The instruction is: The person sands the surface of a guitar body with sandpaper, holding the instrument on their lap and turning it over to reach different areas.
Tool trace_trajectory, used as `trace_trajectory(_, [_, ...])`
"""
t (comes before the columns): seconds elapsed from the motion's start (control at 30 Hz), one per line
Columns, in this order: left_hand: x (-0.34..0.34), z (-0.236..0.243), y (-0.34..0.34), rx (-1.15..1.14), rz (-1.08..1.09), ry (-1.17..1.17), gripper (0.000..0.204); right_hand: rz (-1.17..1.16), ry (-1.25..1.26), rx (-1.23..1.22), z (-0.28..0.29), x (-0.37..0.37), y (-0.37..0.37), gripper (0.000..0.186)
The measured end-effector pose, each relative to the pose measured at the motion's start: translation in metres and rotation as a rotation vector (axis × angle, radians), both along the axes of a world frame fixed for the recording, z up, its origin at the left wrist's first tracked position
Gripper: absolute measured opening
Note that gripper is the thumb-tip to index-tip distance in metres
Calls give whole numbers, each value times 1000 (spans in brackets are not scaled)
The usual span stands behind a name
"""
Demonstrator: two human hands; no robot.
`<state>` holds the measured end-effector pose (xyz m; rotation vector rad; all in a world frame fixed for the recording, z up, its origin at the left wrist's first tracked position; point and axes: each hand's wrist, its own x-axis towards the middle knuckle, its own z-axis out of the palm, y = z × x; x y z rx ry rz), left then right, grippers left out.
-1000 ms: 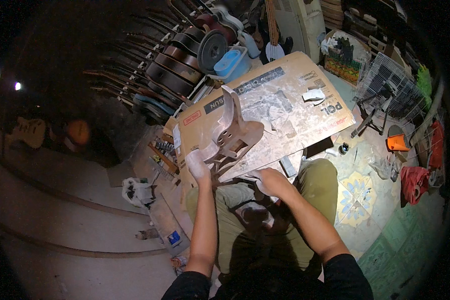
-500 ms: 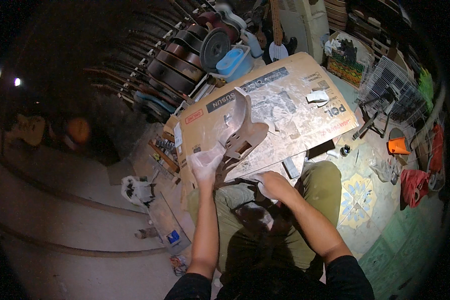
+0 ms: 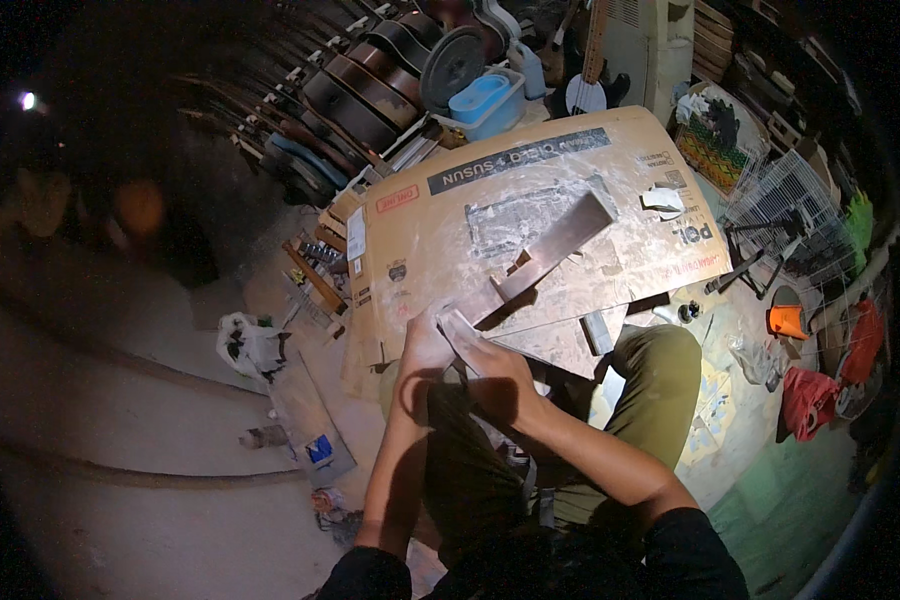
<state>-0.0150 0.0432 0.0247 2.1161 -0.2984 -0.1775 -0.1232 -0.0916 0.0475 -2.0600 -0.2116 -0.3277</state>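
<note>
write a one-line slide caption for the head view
Left hand grips a wooden workpiece edge-up over dusty cardboard, right hand at its near end, guitars beyond.

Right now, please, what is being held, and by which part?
The left hand holds the guitar body by its near end; whether the right hand grips it is unclear.

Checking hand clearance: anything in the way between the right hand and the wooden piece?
Nothing visible. The right hand is at the near end of the wooden piece, beside the left hand, which holds it. Whether something thin sits under the right fingers can't be told. The cardboard lies below.
</note>
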Motion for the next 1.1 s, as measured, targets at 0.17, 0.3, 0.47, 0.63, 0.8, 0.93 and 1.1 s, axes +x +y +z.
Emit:
trace_trajectory(0.17, [15, -41, 16, -403, -30, 182, 18, 80, 61, -104, 9, 13, 5, 69])
trace_trajectory(0.3, [9, -52, 15, -234, -17, 15, 22, 8, 103, -308, 8, 18, 14, 68])
trace_trajectory(0.47, [15, -60, 10, -438, 101, 160, 27, -4, 96, -336, 10, 15, 17, 64])
trace_trajectory(0.63, [16, -56, 10, -292, 63, 172, 26, -17, 187, -423, 11, 23, 17, 65])
trace_trajectory(0.8, [18, -77, 14, -584, 166, 303, 28, -12, 105, -331, 19, 8, 21, 71])
trace_trajectory(0.93, [24, -86, 21, -449, 129, 315, 32, 15, 143, -340, 20, 23, 20, 71])
trace_trajectory(1.1, [23, -84, 20, -507, 154, 359, 30, -29, 153, -250, 12, 11, 23, 69])
